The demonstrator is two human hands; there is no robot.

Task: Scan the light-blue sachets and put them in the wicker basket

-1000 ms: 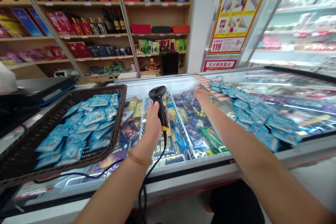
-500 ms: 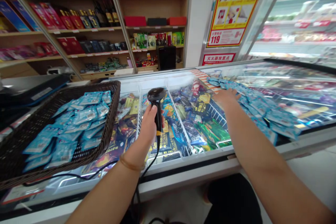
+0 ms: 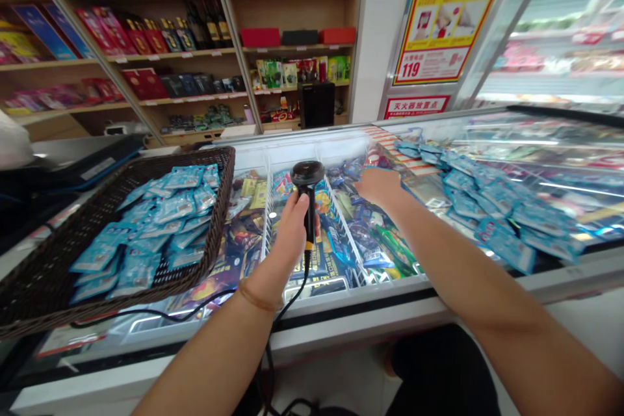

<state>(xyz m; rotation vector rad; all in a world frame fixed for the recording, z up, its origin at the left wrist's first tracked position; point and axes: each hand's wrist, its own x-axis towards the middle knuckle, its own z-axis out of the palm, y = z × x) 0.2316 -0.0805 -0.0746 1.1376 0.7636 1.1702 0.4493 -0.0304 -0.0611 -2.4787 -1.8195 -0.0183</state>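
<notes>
My left hand (image 3: 293,224) is wrapped round the grip of a black handheld barcode scanner (image 3: 307,175), upright over the freezer with its cable hanging down. To its right, my right hand (image 3: 383,186) is over the frozen packs, back of the hand up and fingers curled under. A thin blue edge shows beside it; what it holds, if anything, is hidden. Further right, a spread of small blue packets (image 3: 487,195) lies on the freezer's glass top. More blue packets (image 3: 166,214) lie in a brown wicker basket (image 3: 227,188) at left.
The chest freezer (image 3: 390,296) has white wire dividers (image 3: 344,224) between frozen packs. The scanner cable (image 3: 160,315) runs left past the basket. Shelves with boxes and bottles (image 3: 205,23) stand behind. A red-and-yellow poster (image 3: 433,68) hangs at the back right.
My right hand has moved left, from the spread of blue packets to over the frozen packs, its fingers now curled. The left hand still holds the scanner. The view has shifted slightly.
</notes>
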